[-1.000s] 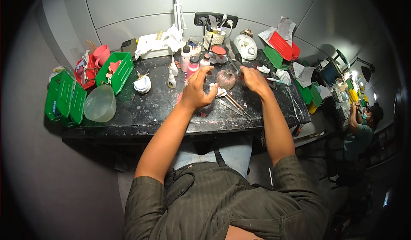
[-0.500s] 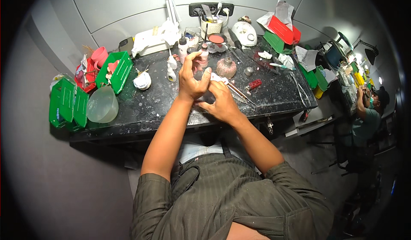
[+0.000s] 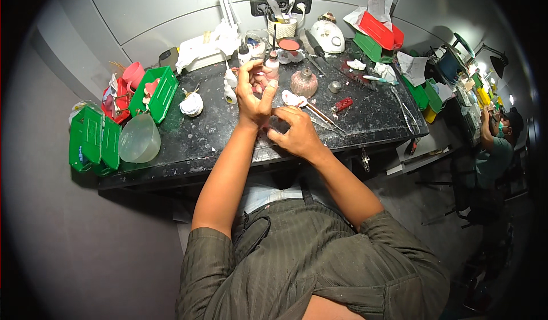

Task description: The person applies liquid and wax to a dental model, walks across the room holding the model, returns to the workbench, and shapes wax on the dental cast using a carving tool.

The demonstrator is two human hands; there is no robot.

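My left hand [image 3: 255, 94] is raised over the middle of the black bench, palm turned right, fingers loosely curled with the thumb apart from them. I see nothing clearly held in it. My right hand [image 3: 297, 132] is lower and close to the left wrist, its fingers and thumb bent and apart, with nothing visible in the gap. Beyond the left hand stand a pink bottle [image 3: 272, 65] and a dark-capped bottle [image 3: 244, 54]. A round glass jar [image 3: 304, 84], a crumpled white tissue [image 3: 293, 99] and a wooden-handled tool [image 3: 325, 117] lie beyond my right hand.
At the left are green bins [image 3: 157, 100] and a translucent bowl [image 3: 138, 139]. A white wrapped ball [image 3: 192, 105] sits nearby. Rightward lie a red tool [image 3: 342, 105], a small metal cup [image 3: 334, 86] and metal tweezers [image 3: 405, 110]. A person [image 3: 495, 149] works at another bench, far right.
My left fingers, straighter before, have curled inward. My right hand has drawn a little down, its fingers now close by the left wrist. The view has shifted slightly.
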